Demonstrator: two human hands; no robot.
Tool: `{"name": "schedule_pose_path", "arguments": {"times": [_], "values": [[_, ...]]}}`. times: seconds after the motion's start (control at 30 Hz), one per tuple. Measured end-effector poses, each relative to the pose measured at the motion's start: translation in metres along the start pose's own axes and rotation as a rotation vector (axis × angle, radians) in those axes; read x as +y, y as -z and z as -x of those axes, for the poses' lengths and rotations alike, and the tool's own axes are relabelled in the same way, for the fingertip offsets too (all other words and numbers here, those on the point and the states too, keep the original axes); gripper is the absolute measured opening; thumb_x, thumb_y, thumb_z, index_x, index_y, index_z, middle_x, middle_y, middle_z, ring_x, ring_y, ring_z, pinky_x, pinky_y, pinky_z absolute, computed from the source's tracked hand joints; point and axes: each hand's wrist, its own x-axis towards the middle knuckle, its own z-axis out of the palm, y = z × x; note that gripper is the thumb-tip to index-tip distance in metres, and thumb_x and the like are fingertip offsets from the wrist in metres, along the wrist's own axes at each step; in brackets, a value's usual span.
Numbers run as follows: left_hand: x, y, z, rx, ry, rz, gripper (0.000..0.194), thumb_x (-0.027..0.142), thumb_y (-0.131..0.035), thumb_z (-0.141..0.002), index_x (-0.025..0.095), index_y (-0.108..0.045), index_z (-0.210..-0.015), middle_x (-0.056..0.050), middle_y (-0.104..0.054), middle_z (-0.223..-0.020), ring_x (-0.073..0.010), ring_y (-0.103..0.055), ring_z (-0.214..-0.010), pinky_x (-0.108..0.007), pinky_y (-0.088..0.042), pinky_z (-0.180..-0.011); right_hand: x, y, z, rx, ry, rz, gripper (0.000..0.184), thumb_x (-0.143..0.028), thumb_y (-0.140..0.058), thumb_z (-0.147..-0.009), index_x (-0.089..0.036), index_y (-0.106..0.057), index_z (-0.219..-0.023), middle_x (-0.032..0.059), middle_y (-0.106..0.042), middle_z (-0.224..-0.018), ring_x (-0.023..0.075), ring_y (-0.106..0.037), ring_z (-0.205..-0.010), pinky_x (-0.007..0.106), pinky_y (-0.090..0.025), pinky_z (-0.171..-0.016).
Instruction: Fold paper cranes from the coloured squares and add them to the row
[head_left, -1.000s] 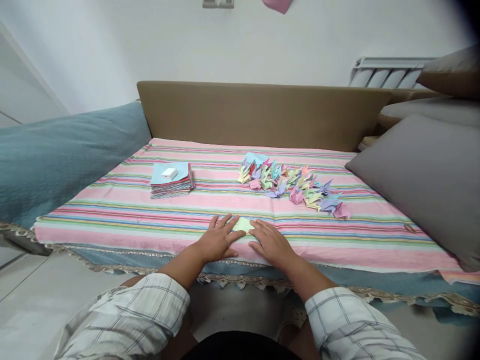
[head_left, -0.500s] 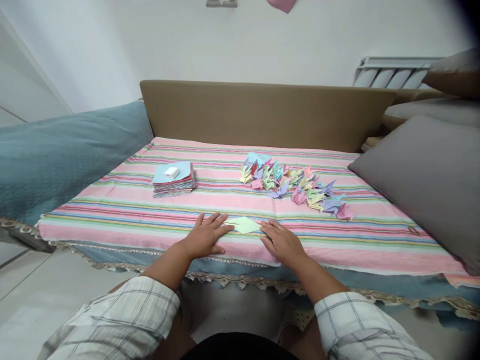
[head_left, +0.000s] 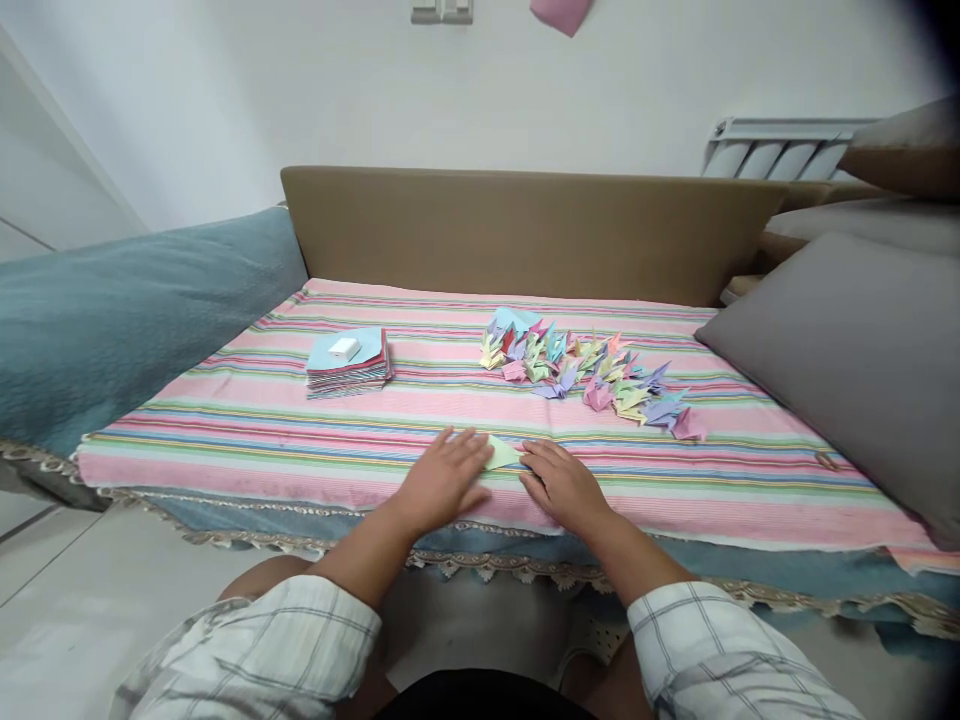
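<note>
A pale green folded paper lies on the striped cloth near its front edge. My left hand rests flat over the paper's left part, fingers stretched out and pressing down. My right hand lies flat just right of the paper, its fingertips touching the paper's right tip. Most of the paper is hidden under my left fingers.
A stack of coloured paper squares with a small white block on top sits at the left back. Several folded paper cranes are strewn at the back right. Grey cushions stand to the right, a teal blanket to the left.
My left hand has slid right over the green paper, covering most of it. My right hand has stayed almost in place at the paper's right tip.
</note>
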Motion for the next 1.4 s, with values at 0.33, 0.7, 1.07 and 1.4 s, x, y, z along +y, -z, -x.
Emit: {"name": "schedule_pose_path", "arguments": {"times": [0.33,0.7,1.07,1.4], "values": [[0.01,-0.033,-0.011,-0.121,0.007,-0.012,0.08,0.062,-0.053,-0.074,0.017,-0.031,-0.137,-0.013,-0.032,-0.144,-0.0297,-0.026,-0.133,-0.045,-0.018,-0.108,0.002,0.005,0.0,0.067,-0.105,-0.041,0.022,-0.03,-0.049,-0.085,-0.016,-0.063,-0.095,0.0141,-0.061,-0.111,0.0249,-0.052,-0.107,0.042,-0.044,-0.093],[0.008,-0.031,-0.011,-0.099,0.109,0.11,0.083,0.044,-0.062,-0.07,0.016,-0.026,-0.139,-0.012,-0.036,-0.142,-0.0294,-0.027,-0.132,-0.046,-0.019,-0.109,-0.025,-0.022,-0.003,-0.125,0.044,-0.01,0.063,-0.038,-0.044,-0.088,-0.012,-0.022,-0.141,0.0128,-0.035,-0.142,0.0234,-0.033,-0.13,0.048,-0.021,-0.108],[-0.003,-0.016,-0.009,-0.044,0.227,0.174,0.054,0.036,-0.063,-0.074,0.017,-0.046,-0.122,-0.011,-0.053,-0.128,-0.0277,-0.042,-0.121,-0.045,-0.033,-0.101,-0.017,-0.015,-0.012,-0.034,-0.032,-0.158,0.036,-0.03,-0.047,-0.088,-0.019,-0.051,-0.122,0.0094,-0.056,-0.125,0.0224,-0.047,-0.117,0.042,-0.034,-0.1],[-0.008,-0.009,-0.02,-0.019,0.162,0.161,0.011,0.03,-0.06,-0.079,0.021,-0.067,-0.08,-0.006,-0.066,-0.11,-0.0228,-0.059,-0.097,-0.037,-0.045,-0.085,-0.01,-0.008,-0.028,-0.007,-0.017,-0.272,0.01,-0.027,-0.055,-0.083,-0.023,-0.064,-0.088,0.0043,-0.066,-0.107,0.0202,-0.055,-0.102,0.039,-0.037,-0.091]]}}
